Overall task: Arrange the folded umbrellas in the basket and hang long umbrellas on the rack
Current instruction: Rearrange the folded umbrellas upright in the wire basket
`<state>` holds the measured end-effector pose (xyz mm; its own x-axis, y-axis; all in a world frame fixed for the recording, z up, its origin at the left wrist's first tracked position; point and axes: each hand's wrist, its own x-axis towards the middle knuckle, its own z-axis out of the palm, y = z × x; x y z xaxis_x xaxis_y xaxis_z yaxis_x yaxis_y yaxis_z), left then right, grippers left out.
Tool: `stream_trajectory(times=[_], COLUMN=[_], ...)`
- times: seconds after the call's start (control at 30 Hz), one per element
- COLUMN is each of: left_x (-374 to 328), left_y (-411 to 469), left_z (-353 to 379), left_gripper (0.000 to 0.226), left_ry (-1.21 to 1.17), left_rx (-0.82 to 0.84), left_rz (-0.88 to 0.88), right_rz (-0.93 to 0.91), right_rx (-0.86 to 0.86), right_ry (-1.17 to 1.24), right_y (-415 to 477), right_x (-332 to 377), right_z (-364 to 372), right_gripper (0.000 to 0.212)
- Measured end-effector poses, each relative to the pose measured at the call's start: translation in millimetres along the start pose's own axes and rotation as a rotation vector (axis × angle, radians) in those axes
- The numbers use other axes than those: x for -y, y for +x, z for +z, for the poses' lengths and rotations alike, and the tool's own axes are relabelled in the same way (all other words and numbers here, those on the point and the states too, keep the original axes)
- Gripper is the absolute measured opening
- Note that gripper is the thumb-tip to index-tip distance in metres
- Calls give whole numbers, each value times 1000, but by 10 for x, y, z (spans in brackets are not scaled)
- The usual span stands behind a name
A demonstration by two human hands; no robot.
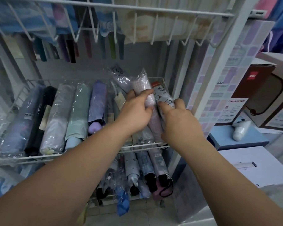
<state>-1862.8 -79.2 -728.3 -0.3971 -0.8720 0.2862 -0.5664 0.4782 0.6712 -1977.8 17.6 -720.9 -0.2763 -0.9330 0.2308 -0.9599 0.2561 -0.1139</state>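
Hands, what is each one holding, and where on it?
Left hand grips the pink checked umbrella mid-length; right hand grips the white cartoon-print umbrella mid-length.

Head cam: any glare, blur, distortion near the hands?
Head view: glare streaks on the clear-wrapped pink checked folded umbrella in the left hand; the white cartoon-print folded umbrella in the right hand looks slightly soft; white wire rack bar bows from wide-angle distortion; no hard shadows.

Wire basket [137, 146]: white-coated metal wire, smooth, semi-gloss.
Folded umbrellas [78, 111] in it: matt woven cloth, ea. in clear plastic sleeve, glossy, crinkled.
Checked pink umbrella [143, 85] and Cat-print umbrella [163, 95], right end of basket: same.
Heart handle [94, 128], nr front rim: smooth lilac plastic.
Rack [137, 8]: white-coated wire.
White box [245, 160]: matt cardboard.
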Motion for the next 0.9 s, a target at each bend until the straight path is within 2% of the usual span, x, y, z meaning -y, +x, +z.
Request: stream_trajectory(times=[0.17,0.33,0.53,0.67,0.8,0.9], left_x=[-12,-66,3,103,265,367], left_y=[-20,-25,10,2,15,-22], left_z=[47,-50,-294,-386,-531,-719], left_gripper=[55,57,63,59,62,61], left_ry=[-147,-187,-260,-400,-485,-484], left_rx=[-124,-233,-382,-507,-592,-590], left_rz=[6,86,5,-78,-177,-206], right_rz=[-9,-10,2,-5,-79,-159], right_rx=[-64,-153,-298,-402,-512,-540], right_ry=[53,159,315,425,442,455], right_y=[-43,-47,-12,-25,-68,-70], right_x=[18,32,51,63,221,444], right_z=[57,18,-38,-131,-285,-342], right_gripper=[68,43,48,46,44,46])
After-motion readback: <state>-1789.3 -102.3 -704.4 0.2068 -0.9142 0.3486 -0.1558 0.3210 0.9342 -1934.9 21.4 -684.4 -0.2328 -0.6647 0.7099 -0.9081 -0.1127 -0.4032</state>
